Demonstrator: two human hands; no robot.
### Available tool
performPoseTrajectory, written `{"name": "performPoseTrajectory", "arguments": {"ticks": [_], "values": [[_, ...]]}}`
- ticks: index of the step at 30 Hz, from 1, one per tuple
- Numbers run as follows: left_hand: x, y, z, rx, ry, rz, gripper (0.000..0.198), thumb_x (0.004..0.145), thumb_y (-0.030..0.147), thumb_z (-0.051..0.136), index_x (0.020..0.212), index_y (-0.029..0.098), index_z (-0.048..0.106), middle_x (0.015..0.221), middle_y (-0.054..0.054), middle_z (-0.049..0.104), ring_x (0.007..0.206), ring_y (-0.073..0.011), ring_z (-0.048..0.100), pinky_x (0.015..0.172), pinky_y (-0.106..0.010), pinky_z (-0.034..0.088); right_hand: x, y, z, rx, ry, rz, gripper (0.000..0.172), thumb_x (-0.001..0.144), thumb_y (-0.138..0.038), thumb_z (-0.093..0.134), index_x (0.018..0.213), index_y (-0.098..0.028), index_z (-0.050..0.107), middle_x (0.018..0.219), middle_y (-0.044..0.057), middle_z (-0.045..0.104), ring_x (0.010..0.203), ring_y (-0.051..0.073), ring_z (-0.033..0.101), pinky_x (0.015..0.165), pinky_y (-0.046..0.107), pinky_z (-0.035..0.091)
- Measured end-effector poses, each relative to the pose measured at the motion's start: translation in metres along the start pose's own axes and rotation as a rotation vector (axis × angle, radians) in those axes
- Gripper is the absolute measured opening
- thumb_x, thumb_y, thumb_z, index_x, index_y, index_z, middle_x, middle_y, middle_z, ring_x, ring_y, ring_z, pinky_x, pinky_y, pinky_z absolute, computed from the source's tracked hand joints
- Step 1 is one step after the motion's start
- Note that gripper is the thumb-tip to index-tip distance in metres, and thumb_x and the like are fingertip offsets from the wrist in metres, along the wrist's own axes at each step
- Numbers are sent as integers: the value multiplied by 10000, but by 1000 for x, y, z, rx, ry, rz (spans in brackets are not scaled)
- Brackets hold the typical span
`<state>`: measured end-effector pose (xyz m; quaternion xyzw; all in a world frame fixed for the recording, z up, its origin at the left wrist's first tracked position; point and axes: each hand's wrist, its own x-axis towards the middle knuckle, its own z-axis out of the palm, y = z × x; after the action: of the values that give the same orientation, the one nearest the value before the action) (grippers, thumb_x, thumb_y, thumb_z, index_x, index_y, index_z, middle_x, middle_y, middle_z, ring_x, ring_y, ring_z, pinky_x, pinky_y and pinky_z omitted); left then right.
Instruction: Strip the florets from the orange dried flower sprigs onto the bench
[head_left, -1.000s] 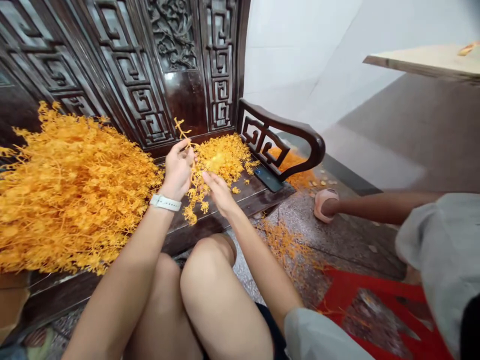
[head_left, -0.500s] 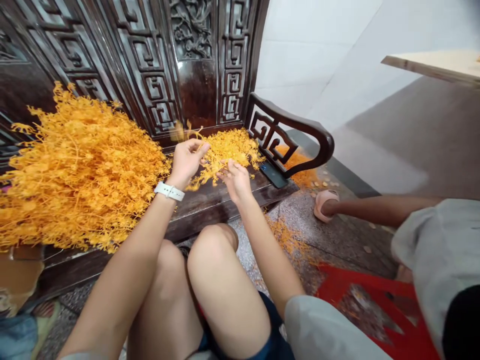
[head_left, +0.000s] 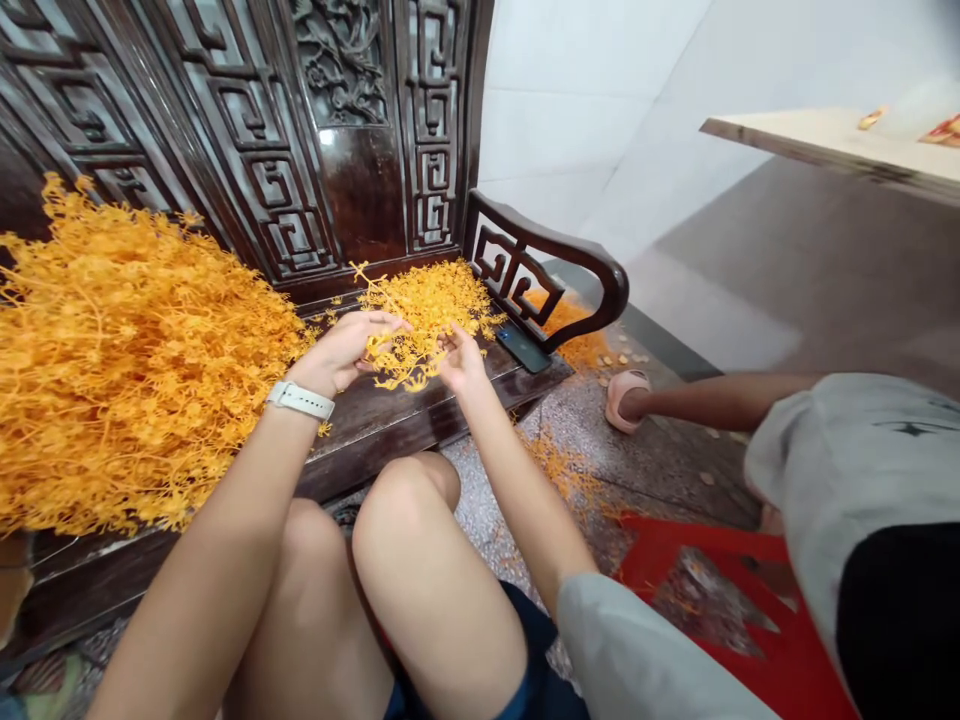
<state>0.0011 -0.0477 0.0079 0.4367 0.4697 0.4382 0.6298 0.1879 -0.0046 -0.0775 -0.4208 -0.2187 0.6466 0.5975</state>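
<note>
An orange plastic flower sprig hangs between my two hands above the dark wooden bench seat. My left hand, with a pale watch band at the wrist, holds the sprig's left side, its fingers partly hiding the grip. Thumb and fingers of my right hand pinch the sprig's right side. Just behind both hands lies a small heap of orange sprig pieces. A much larger pile of orange sprigs covers the bench to the left.
A dark phone lies by the carved armrest. Orange bits are scattered on the floor. To the right are another person's leg and a red plastic stool. A pale tabletop juts in at upper right.
My left hand has lowered and turned flatter, and the blurred stem behind it is no longer raised there. The sprig now hangs between both hands. The whole view has shifted rightward.
</note>
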Motion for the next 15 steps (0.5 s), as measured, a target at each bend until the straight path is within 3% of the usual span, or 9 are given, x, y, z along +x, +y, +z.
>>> {"name": "performPoseTrajectory", "arguments": {"ticks": [3, 6, 9, 11, 13, 15], "values": [[-5, 7, 5, -135, -135, -30, 76, 847, 149, 804, 918, 124, 792, 515, 61, 421, 374, -32, 245, 348, -131, 148, 6, 3, 8, 44, 40, 132, 317, 960, -359, 828, 851, -212, 569, 666, -46, 603, 556, 96, 496, 513, 198, 437], [-5, 11, 7, -296, -60, 68, 99, 946, 73, 677, 965, 126, 759, 634, 18, 578, 408, -39, 394, 383, -132, 351, 3, 1, 13, -130, -25, 113, 345, 937, -444, 836, 970, -223, 572, 739, -34, 623, 567, 102, 507, 463, 195, 374], [-2, 12, 6, -418, 8, 145, 151, 1036, 71, 609, 1027, 133, 747, 826, -24, 705, 482, -37, 503, 453, -140, 453, -4, -7, 9, -301, 135, -152, 433, 924, -467, 798, 1189, -245, 537, 977, -2, 654, 704, 115, 585, 545, 207, 450], [0, 13, 5, -478, 25, 146, 175, 1056, 63, 589, 1061, 139, 746, 903, -45, 742, 523, -39, 533, 492, -143, 481, -9, -14, 3, -426, 247, -400, 502, 932, -440, 758, 1313, -252, 491, 1188, 52, 640, 914, 152, 650, 732, 265, 565], [2, 13, 3, -516, 58, 158, 194, 1052, 44, 585, 1092, 144, 747, 1000, -72, 779, 561, -43, 547, 527, -151, 499, -13, -22, -5, -580, 247, -605, 586, 921, -414, 751, 1403, -256, 458, 1368, 115, 585, 1159, 217, 646, 964, 382, 594], [5, 13, 0, -511, 92, 177, 215, 1036, 34, 593, 1128, 155, 746, 1138, -97, 803, 562, -42, 520, 521, -166, 486, -18, -30, -12, -782, 163, -761, 692, 902, -421, 760, 1485, -263, 423, 1485, 162, 511, 1333, 283, 582, 1100, 493, 549]]}}
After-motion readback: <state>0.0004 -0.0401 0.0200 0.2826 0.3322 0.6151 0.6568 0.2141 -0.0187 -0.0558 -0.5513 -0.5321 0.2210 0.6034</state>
